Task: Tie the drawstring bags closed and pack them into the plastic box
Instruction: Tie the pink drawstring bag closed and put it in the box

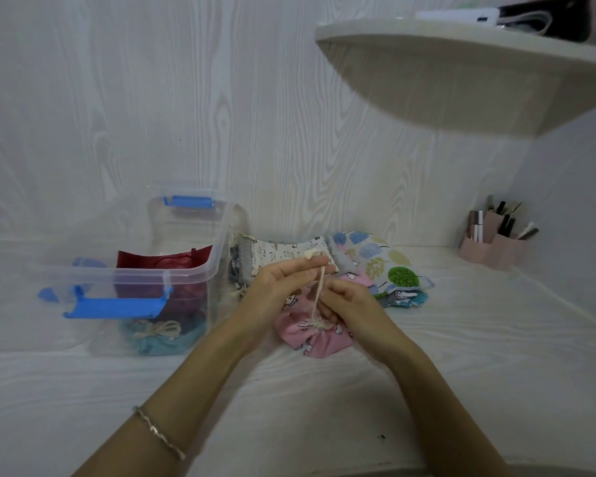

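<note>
The pink drawstring bag lies gathered on the bench. The left hand pinches its cord taut upward, and the right hand pinches it lower. The plastic box stands left, with loose bags behind.

White wood-grain desk. Clear plastic box sits on its left side. Pink bag just right of the box. Pile of printed bags right of the box, further back. Pink organizer well right of the box.
</note>
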